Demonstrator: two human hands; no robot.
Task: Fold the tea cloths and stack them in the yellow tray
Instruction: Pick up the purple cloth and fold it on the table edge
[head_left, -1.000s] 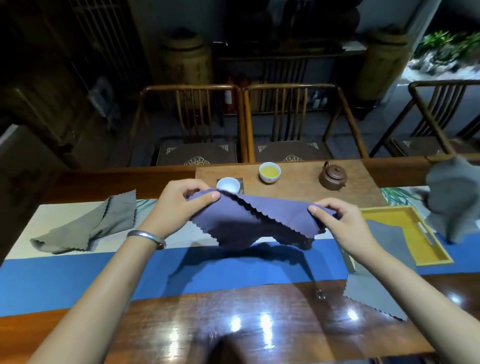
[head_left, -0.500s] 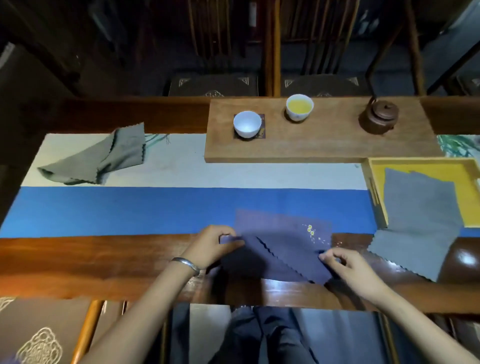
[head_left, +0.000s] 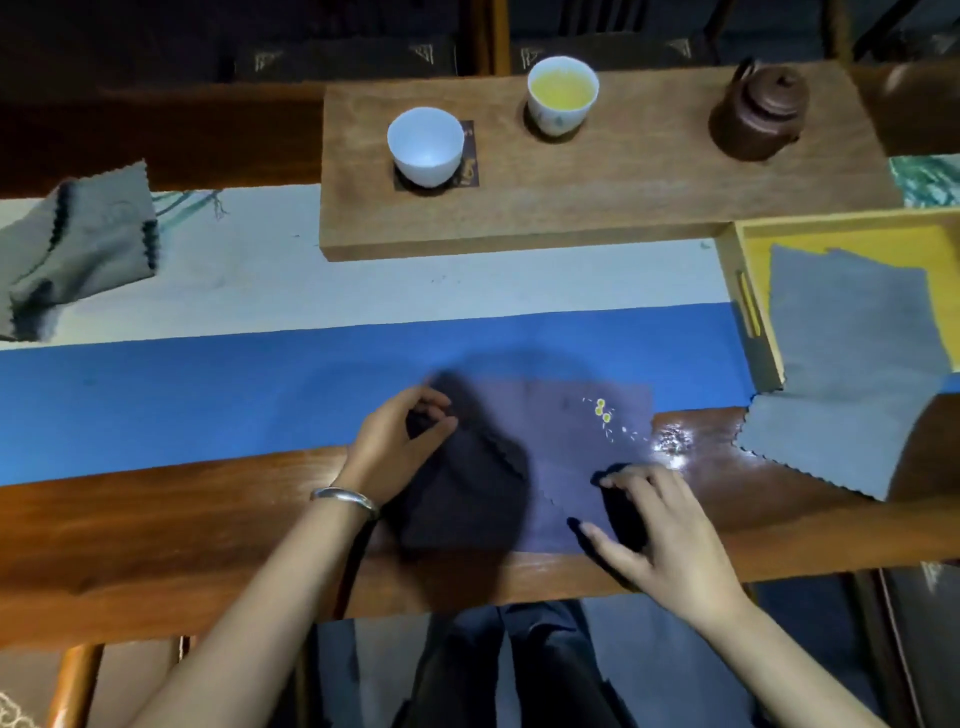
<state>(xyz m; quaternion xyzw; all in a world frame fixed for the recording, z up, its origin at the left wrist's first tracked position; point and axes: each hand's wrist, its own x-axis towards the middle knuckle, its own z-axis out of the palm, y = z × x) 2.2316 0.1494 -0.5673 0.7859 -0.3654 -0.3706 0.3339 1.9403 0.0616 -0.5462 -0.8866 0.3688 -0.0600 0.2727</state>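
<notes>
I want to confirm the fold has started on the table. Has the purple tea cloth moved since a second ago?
Yes. The purple tea cloth, earlier held up, now lies flat on the blue runner's near edge.

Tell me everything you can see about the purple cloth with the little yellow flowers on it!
The purple cloth is thin, soft-looking fabric with zigzag-cut edges and a small yellow flower sprig stitched near its far right corner. It lies on the table's near side, partly on the blue runner and partly on the shiny brown wood. Its left part is lifted and folded over itself, looking darker in shadow. The left hand pinches that folded edge; the right hand grips the cloth at its near right corner.
</notes>
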